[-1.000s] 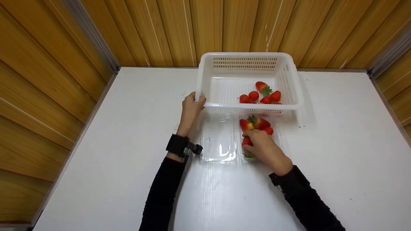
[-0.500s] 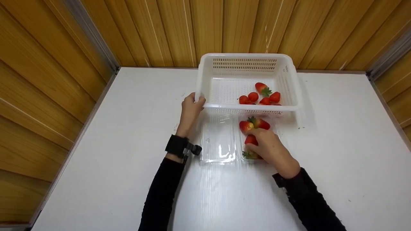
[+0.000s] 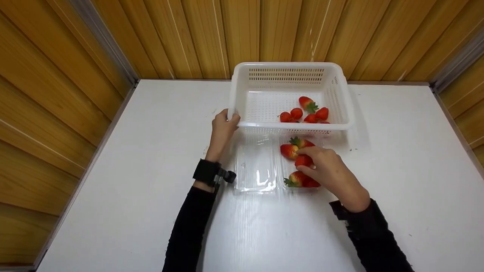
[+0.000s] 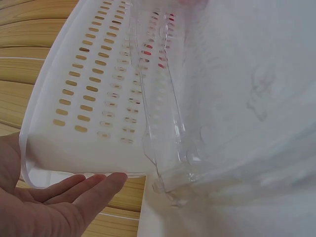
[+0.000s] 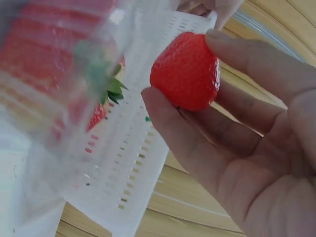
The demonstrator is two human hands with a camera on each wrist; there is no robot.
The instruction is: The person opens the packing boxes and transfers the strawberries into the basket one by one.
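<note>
A white slotted basket (image 3: 288,67) stands at the back of the white table (image 3: 113,181), with several strawberries (image 3: 307,112) in its right half. My left hand (image 3: 222,127) holds its front left corner, thumb on the rim; the basket wall (image 4: 94,98) fills the left wrist view. In front lies an open clear clamshell box (image 3: 257,168), with strawberries (image 3: 290,150) in its right tray. My right hand (image 3: 321,168) pinches one strawberry (image 3: 303,160) between thumb and fingers just above that tray. The right wrist view shows this strawberry (image 5: 186,70) close up.
Wooden plank walls (image 3: 56,75) close in the table on the left, back and right. The clamshell's left half (image 3: 254,173) holds no berries. Bare tabletop lies on both sides and in front.
My right hand has drawn back to the right with one strawberry in its fingers, uncovering the berries at the tray's near end. The left hand stays on the basket corner.
</note>
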